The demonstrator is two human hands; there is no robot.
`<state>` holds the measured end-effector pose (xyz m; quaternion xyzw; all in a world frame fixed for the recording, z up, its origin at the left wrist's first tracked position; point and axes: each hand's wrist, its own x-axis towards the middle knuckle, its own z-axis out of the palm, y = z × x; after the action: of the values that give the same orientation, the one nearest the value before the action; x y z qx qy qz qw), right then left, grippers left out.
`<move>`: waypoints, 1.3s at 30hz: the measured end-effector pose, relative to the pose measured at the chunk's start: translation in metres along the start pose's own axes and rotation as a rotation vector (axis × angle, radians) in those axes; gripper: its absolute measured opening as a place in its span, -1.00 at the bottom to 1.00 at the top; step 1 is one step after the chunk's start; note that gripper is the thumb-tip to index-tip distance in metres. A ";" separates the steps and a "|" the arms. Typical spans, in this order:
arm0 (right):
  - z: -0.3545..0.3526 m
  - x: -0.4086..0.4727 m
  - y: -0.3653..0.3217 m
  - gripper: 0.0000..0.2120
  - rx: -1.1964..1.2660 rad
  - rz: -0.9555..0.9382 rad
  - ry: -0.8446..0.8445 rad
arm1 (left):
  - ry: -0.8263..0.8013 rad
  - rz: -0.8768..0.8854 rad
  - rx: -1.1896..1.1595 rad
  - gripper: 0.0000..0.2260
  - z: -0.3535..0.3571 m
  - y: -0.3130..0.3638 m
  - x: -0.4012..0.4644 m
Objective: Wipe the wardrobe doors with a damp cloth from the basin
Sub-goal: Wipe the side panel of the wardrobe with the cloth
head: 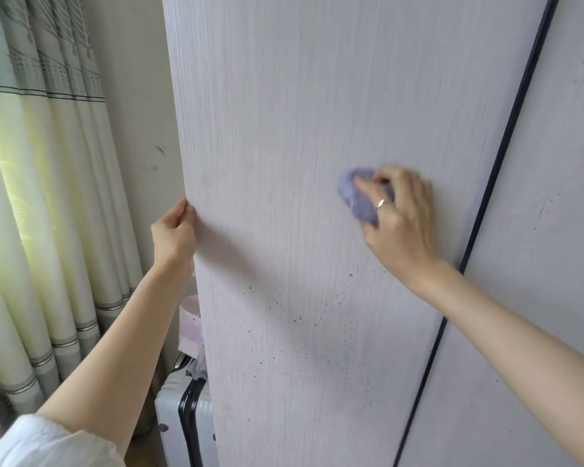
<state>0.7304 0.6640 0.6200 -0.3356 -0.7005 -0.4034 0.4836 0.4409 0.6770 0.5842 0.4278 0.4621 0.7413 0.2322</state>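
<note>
A pale grey wood-grain wardrobe door (pixel 300 112) fills the middle of the view, with dark specks scattered over its lower half. My right hand (pixel 402 217), a ring on one finger, grips a bunched lilac cloth (pixel 358 193) and holds it against the door at mid height. My left hand (pixel 174 230) pinches the door's left edge. A second door (pixel 553 230) stands to the right, past a dark vertical strip (pixel 506 146). The basin is out of view.
Light green curtains (pixel 41 197) hang at the left over a bright window. A white suitcase with black trim (pixel 182 423) and a pink bag (pixel 189 325) stand on the floor beside the door's left edge, against a cream wall (pixel 132 96).
</note>
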 end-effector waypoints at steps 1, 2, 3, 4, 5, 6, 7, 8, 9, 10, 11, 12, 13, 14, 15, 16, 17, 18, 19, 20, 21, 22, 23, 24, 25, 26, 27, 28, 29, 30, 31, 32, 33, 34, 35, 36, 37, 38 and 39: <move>0.001 -0.021 -0.005 -0.63 0.016 -0.069 -0.053 | 0.003 0.002 -0.001 -0.69 0.000 0.000 0.000; 0.000 -0.045 -0.009 -0.69 0.022 -0.175 -0.122 | 0.003 0.003 -0.006 -0.69 0.000 -0.001 0.001; -0.003 -0.067 -0.011 -0.76 0.008 -0.284 -0.202 | 0.002 0.003 -0.011 -0.69 0.000 -0.002 0.001; -0.008 -0.083 -0.012 -0.74 -0.012 -0.361 -0.267 | 0.000 0.007 -0.009 -0.69 0.000 -0.004 0.000; -0.012 -0.089 -0.008 -0.65 -0.041 -0.416 -0.311 | 0.002 0.016 -0.008 -0.69 0.000 -0.005 0.000; -0.015 -0.085 -0.003 -0.62 -0.058 -0.432 -0.326 | 0.007 0.019 -0.005 -0.69 0.000 -0.007 0.000; -0.016 -0.073 0.004 -0.63 -0.074 -0.414 -0.310 | 0.014 0.021 -0.005 -0.69 0.000 -0.007 0.000; -0.019 -0.056 0.010 -0.67 -0.087 -0.365 -0.272 | 0.020 0.024 -0.005 -0.69 0.000 -0.008 0.001; -0.023 -0.035 0.016 -0.72 -0.105 -0.289 -0.199 | 0.026 0.026 -0.004 -0.69 0.000 -0.008 0.001; -0.026 -0.013 0.023 -0.76 -0.123 -0.191 -0.116 | 0.034 0.025 -0.001 -0.69 0.000 -0.008 0.002; -0.030 0.006 0.030 -0.76 -0.137 -0.086 -0.055 | 0.041 0.023 0.001 -0.69 0.001 -0.008 0.002; -0.033 0.022 0.035 -0.74 -0.138 0.003 -0.014 | 0.046 0.023 0.001 -0.69 0.002 -0.008 0.002; -0.035 0.030 0.039 -0.71 -0.139 0.066 0.008 | 0.049 0.022 0.001 -0.69 0.002 -0.009 0.001; -0.034 0.032 0.040 -0.69 -0.142 0.095 0.019 | 0.053 0.021 -0.002 -0.69 0.003 -0.010 0.000; -0.033 0.025 0.039 -0.68 -0.143 0.100 0.022 | 0.055 0.018 -0.006 -0.69 0.003 -0.011 -0.001; -0.031 0.012 0.035 -0.68 -0.133 0.088 0.011 | 0.060 0.014 -0.012 -0.69 0.002 -0.012 -0.001; -0.029 -0.009 0.030 -0.70 -0.112 0.052 -0.023 | 0.065 0.009 -0.022 -0.69 0.002 -0.012 -0.002; -0.027 -0.034 0.024 -0.73 -0.092 -0.022 -0.078 | 0.067 0.003 -0.034 -0.69 0.002 -0.013 -0.002; -0.027 -0.061 0.018 -0.76 -0.090 -0.116 -0.155 | 0.069 -0.001 -0.047 -0.69 0.002 -0.013 -0.002; -0.028 -0.084 0.014 -0.77 -0.111 -0.206 -0.228 | 0.069 -0.004 -0.061 -0.69 0.002 -0.015 -0.002; -0.030 -0.100 0.012 -0.73 -0.139 -0.262 -0.287 | 0.071 -0.005 -0.070 -0.69 0.003 -0.016 -0.003; -0.032 -0.105 0.013 -0.67 -0.159 -0.285 -0.318 | 0.077 -0.003 -0.076 -0.69 0.004 -0.016 -0.004; -0.033 -0.100 0.017 -0.66 -0.166 -0.280 -0.322 | 0.081 0.003 -0.082 -0.68 0.004 -0.017 -0.005; -0.034 -0.086 0.021 -0.68 -0.173 -0.265 -0.298 | 0.085 0.008 -0.089 -0.68 0.005 -0.017 -0.005; -0.037 -0.069 0.025 -0.72 -0.182 -0.231 -0.253 | 0.083 0.008 -0.094 -0.69 0.005 -0.018 -0.005; -0.041 -0.048 0.031 -0.77 -0.201 -0.180 -0.177 | 0.082 0.008 -0.098 -0.69 0.005 -0.018 -0.005; -0.045 -0.027 0.038 -0.80 -0.230 -0.109 -0.094 | 0.084 0.008 -0.100 -0.69 0.005 -0.019 -0.006; -0.049 -0.009 0.046 -0.79 -0.257 -0.028 -0.030 | 0.089 0.008 -0.101 -0.69 0.005 -0.019 -0.005; -0.053 0.005 0.053 -0.75 -0.271 0.052 0.006 | 0.091 0.006 -0.103 -0.69 0.006 -0.019 -0.006; -0.056 0.013 0.057 -0.72 -0.264 0.117 0.021 | 0.090 0.006 -0.109 -0.70 0.006 -0.019 -0.006; -0.057 0.015 0.059 -0.71 -0.245 0.153 0.028 | 0.085 0.012 -0.120 -0.70 0.006 -0.019 -0.007; -0.055 0.011 0.057 -0.72 -0.229 0.164 0.029 | 0.077 0.012 -0.132 -0.70 0.006 -0.019 -0.008; -0.053 0.002 0.055 -0.74 -0.216 0.161 0.027 | 0.069 0.011 -0.140 -0.70 0.006 -0.019 -0.009; -0.050 -0.011 0.052 -0.77 -0.204 0.151 0.020 | 0.065 0.011 -0.145 -0.70 0.005 -0.018 -0.009; -0.046 -0.030 0.047 -0.80 -0.193 0.136 0.007 | 0.063 0.011 -0.144 -0.70 0.004 -0.018 -0.011; -0.044 -0.050 0.043 -0.82 -0.186 0.118 -0.015 | 0.066 0.012 -0.144 -0.70 0.003 -0.018 -0.011; -0.041 -0.073 0.037 -0.84 -0.187 0.096 -0.050 | 0.068 0.009 -0.148 -0.70 0.002 -0.018 -0.012; -0.039 -0.098 0.030 -0.84 -0.199 0.069 -0.096 | 0.067 0.000 -0.149 -0.71 0.001 -0.019 -0.013; -0.037 -0.122 0.023 -0.86 -0.214 0.035 -0.156 | 0.070 -0.008 -0.147 -0.71 0.001 -0.021 -0.015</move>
<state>0.8028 0.6316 0.5176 -0.4278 -0.6830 -0.4402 0.3960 0.4485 0.6760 0.5591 0.3814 0.4161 0.7868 0.2498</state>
